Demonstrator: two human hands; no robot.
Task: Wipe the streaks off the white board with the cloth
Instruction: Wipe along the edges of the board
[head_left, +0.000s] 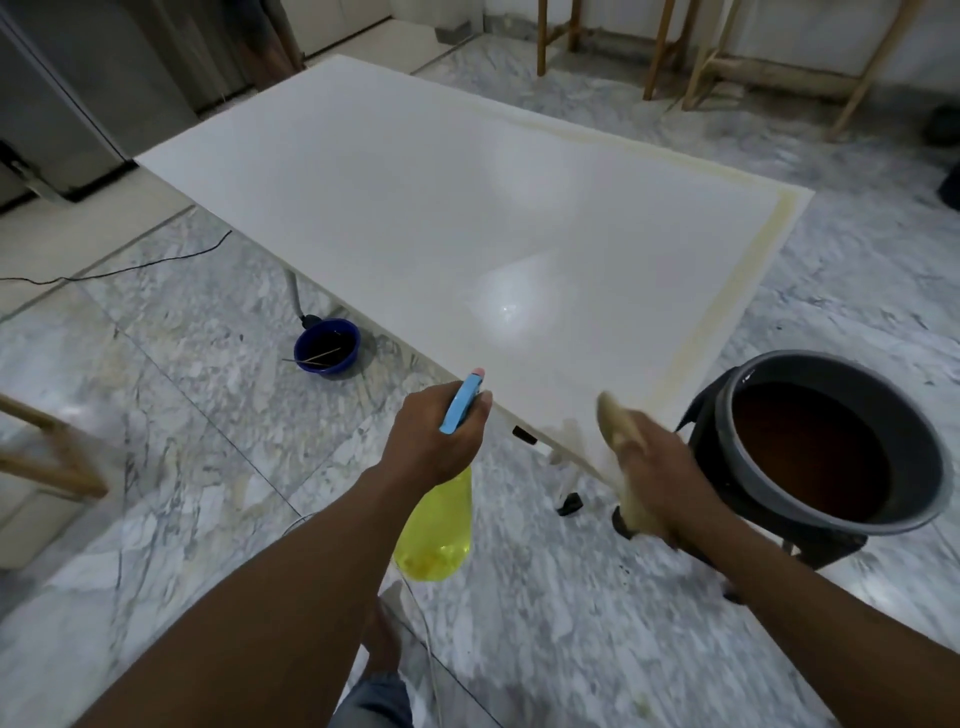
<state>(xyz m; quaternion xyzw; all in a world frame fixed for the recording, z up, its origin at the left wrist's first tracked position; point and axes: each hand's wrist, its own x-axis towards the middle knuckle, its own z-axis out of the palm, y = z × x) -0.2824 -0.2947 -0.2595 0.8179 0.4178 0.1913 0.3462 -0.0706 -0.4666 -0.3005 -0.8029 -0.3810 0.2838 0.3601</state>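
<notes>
Fingers (480, 415) of your left hand (436, 441) curled round the bottle (436, 525), right hand (660, 473) fingers clamped on the blurred cloth (615, 423), board (415, 208) glossy white, yellowish band along two edges.

The right hand (660, 467) and cloth (615, 421) are motion-blurred; the left hand (434, 434) hides the spray bottle's (436, 525) neck.
</notes>
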